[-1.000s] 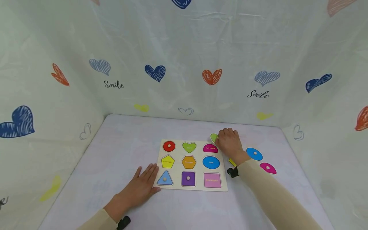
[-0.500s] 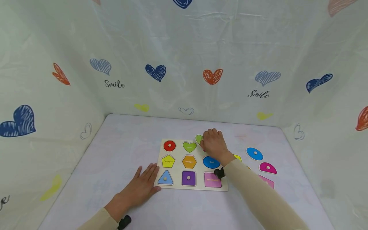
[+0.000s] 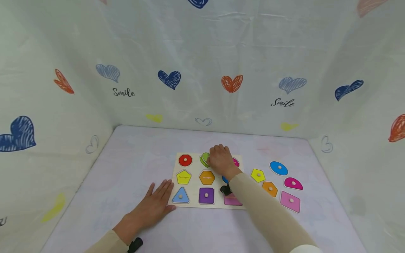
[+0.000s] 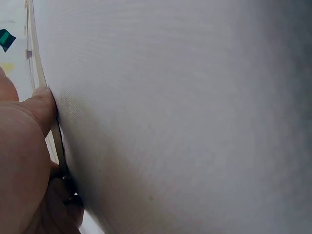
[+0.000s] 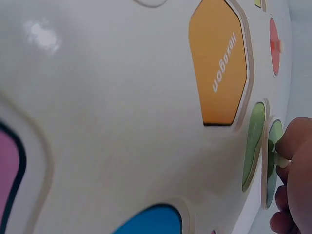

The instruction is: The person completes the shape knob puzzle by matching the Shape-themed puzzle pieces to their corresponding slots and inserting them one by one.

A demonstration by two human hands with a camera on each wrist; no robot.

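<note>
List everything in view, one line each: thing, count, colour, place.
Puzzle board: one, cream, on table
Unfilled recesses: six, various colours, in board
Heart piece: one, green, tilted at its recess
Circle piece: one, red, board's far left
Triangle piece: one, light blue, board's near left
Square piece: one, purple, board's near middle
Loose pieces: five; yellow pentagon, orange hexagon, blue oval, magenta half-round, pink rectangle; right of board
Table: one, whitish, under board
Backdrop: one, whitish with printed hearts, behind and beside table
Wrist devices: two, black, at wrists
Sleeves: two, beige, on arms
Left hand: one, at board's left edge
Right hand: one, pinching heart piece
</note>
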